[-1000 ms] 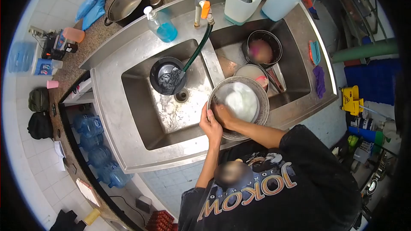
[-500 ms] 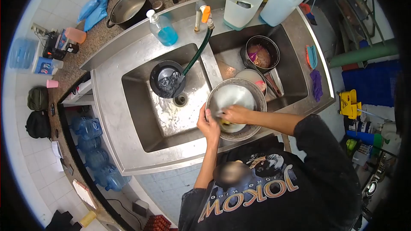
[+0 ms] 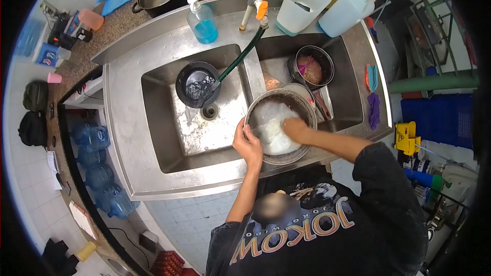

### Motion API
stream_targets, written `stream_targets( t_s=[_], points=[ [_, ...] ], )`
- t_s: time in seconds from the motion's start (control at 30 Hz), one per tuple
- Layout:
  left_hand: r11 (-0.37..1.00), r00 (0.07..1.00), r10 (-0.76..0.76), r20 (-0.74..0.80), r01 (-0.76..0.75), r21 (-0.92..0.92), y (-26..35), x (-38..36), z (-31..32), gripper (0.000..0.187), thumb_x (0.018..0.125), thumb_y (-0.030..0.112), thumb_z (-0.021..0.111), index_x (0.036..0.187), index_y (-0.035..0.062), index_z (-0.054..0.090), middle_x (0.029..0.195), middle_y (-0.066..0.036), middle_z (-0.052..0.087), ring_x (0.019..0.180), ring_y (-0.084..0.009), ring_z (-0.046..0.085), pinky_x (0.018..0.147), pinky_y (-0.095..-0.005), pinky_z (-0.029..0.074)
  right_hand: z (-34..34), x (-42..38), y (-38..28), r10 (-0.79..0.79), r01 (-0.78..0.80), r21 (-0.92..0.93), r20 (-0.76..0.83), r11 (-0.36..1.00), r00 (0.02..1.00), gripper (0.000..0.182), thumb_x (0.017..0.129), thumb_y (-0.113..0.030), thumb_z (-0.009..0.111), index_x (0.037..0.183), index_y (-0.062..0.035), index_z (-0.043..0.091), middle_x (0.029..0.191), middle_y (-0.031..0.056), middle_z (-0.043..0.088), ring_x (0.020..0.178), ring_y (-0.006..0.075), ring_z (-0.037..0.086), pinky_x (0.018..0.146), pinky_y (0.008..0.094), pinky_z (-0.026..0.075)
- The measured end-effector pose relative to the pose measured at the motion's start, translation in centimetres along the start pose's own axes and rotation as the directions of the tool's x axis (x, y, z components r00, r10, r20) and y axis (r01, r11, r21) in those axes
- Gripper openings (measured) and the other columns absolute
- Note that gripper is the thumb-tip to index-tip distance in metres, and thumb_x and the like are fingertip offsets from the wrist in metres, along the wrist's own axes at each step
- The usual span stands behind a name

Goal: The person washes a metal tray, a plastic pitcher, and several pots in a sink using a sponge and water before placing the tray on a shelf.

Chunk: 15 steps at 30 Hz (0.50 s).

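A round metal pot [image 3: 281, 160] with scorched inner walls and whitish suds inside is tilted over the sink's front edge, near the divider. My left hand [image 3: 247, 143] grips its left rim, thumb over the edge. Inside the pot, my right hand [image 3: 297, 131] is closed and slightly blurred against the inner surface; what its fingers hold is hidden. Behind this pot, a pan with cloudy liquid [image 3: 300, 90] is partly covered. A dark saucepan [image 3: 327, 62] with brownish liquid and something purple stands in the right basin.
In the left basin, a green hose [image 3: 240, 57] runs from the tap into a dark pan [image 3: 180, 86]. A soap bottle [image 3: 203, 28], an open plastic container [image 3: 302, 5] and a jug [image 3: 341, 16] line the back. Brushes [image 3: 372, 77] and a purple cloth [image 3: 374, 111] lie right.
My right hand has moved right and slightly up inside the pot, toward its right wall. More suds show in the middle. My left hand keeps the rim. The view has shifted slightly.
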State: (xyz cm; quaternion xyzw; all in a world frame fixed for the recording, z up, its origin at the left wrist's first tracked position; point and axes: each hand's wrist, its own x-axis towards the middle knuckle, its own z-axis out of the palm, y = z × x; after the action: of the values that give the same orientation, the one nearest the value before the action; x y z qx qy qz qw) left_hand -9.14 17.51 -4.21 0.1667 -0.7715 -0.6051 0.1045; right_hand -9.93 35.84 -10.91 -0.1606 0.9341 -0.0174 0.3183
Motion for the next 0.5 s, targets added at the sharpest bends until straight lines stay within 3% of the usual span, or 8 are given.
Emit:
stream_targets(
  t_s=[0.03, 0.1, 0.2, 0.23, 0.33, 0.4, 0.43, 0.5],
  points=[
    [1.0, 1.0, 0.002, -0.01, -0.002, 0.003, -0.1, -0.2, 0.2, 0.025, 0.092, 0.001, 0.05, 0.112, -0.0073, 0.063, 0.098, -0.022, 0.068, 0.087, -0.0284, 0.067, 0.08, -0.0363, 0.05, 2.6, 0.1, -0.5, 0.007, -0.006, 0.12, -0.008, 0.993, 1.0, 0.017, 0.079, -0.004, 0.059, 0.091, 0.0001, 0.071, 0.088, 0.019, 0.069, 0.084, 0.0348, 0.069, 0.075, 0.042, 0.056],
    [1.0, 1.0, 0.005, -0.018, -0.005, 0.001, -0.5, -0.5, 0.3, 0.026, 0.091, 0.001, 0.049, 0.112, -0.0073, 0.062, 0.098, -0.022, 0.068, 0.088, -0.0291, 0.067, 0.08, -0.0366, 0.05, -0.1, -1.4, -3.7, -0.186, 0.182, 0.098, 0.028, 0.978, 0.982, 0.02, 0.075, -0.004, 0.062, 0.093, 0.004, 0.069, 0.09, 0.0254, 0.067, 0.088, 0.0391, 0.066, 0.08, 0.0437, 0.054],
    [1.0, 1.0, -0.017, 0.01, 0.017, 0.009, -0.1, -0.7, 0.0, 0.027, 0.093, 0.003, 0.049, 0.114, -0.0081, 0.061, 0.102, -0.022, 0.067, 0.093, -0.0275, 0.065, 0.084, -0.0362, 0.049, 0.3, 0.3, -7.2, -0.11, 0.147, 0.376, -0.117, 0.915, 0.987, 0.021, 0.073, -0.006, 0.064, 0.09, 0.0063, 0.066, 0.093, 0.0294, 0.064, 0.089, 0.0409, 0.064, 0.079, 0.0446, 0.053],
    [0.999, 0.998, -0.05, 0.034, 0.05, 0.014, 0.2, -0.6, -0.1, 0.028, 0.096, 0.006, 0.048, 0.116, -0.009, 0.06, 0.104, -0.021, 0.067, 0.097, -0.0251, 0.063, 0.088, -0.0355, 0.048, 0.1, 1.2, -7.9, -0.111, 0.151, 0.378, -0.125, 0.914, 0.986, 0.021, 0.073, -0.006, 0.064, 0.09, 0.0063, 0.066, 0.093, 0.0294, 0.064, 0.089, 0.0409, 0.064, 0.079, 0.0446, 0.053],
    [0.999, 0.998, -0.038, 0.043, 0.037, 0.03, 1.1, 0.0, -0.8, 0.029, 0.096, 0.008, 0.048, 0.117, -0.0089, 0.059, 0.106, -0.022, 0.067, 0.098, -0.0272, 0.063, 0.09, -0.0367, 0.047, -0.4, 4.2, -8.4, -0.043, 0.135, 0.49, -0.194, 0.861, 0.98, 0.016, 0.085, -0.008, 0.052, 0.084, 0.0032, 0.064, 0.091, 0.0242, 0.067, 0.085, 0.0422, 0.066, 0.077, 0.0457, 0.054],
    [1.0, 1.0, -0.008, 0.012, 0.008, 0.026, 0.5, 0.4, -0.7, 0.028, 0.095, 0.006, 0.049, 0.116, -0.0085, 0.06, 0.105, -0.022, 0.067, 0.096, -0.0291, 0.064, 0.088, -0.0373, 0.048, -0.6, 5.4, -8.0, -0.17, 0.355, 0.282, -0.519, 0.892, 0.838, 0.015, 0.084, -0.01, 0.054, 0.079, 0.0004, 0.063, 0.089, 0.0205, 0.068, 0.079, 0.036, 0.068, 0.071, 0.0437, 0.056],
    [1.0, 1.0, 0.018, -0.016, -0.018, 0.017, -0.1, 0.6, -0.5, 0.027, 0.094, 0.004, 0.049, 0.115, -0.0082, 0.061, 0.103, -0.023, 0.067, 0.094, -0.0309, 0.066, 0.085, -0.038, 0.049, -0.7, 5.8, -7.3, -0.166, 0.351, 0.284, -0.517, 0.892, 0.84, 0.015, 0.084, -0.01, 0.054, 0.079, 0.0004, 0.063, 0.089, 0.0205, 0.068, 0.079, 0.036, 0.068, 0.071, 0.0437, 0.056],
    [0.999, 0.999, 0.04, -0.016, -0.04, 0.024, -0.9, 0.7, -0.4, 0.028, 0.094, 0.005, 0.049, 0.115, -0.0085, 0.061, 0.105, -0.023, 0.067, 0.096, -0.0304, 0.065, 0.086, -0.0383, 0.049, -2.7, 6.6, -5.7, -0.254, 0.278, -0.052, -0.594, 0.959, 0.763, 0.017, 0.085, -0.013, 0.054, 0.077, -0.0011, 0.064, 0.085, 0.0162, 0.07, 0.074, 0.0293, 0.07, 0.064, 0.0415, 0.057]
  ],
)
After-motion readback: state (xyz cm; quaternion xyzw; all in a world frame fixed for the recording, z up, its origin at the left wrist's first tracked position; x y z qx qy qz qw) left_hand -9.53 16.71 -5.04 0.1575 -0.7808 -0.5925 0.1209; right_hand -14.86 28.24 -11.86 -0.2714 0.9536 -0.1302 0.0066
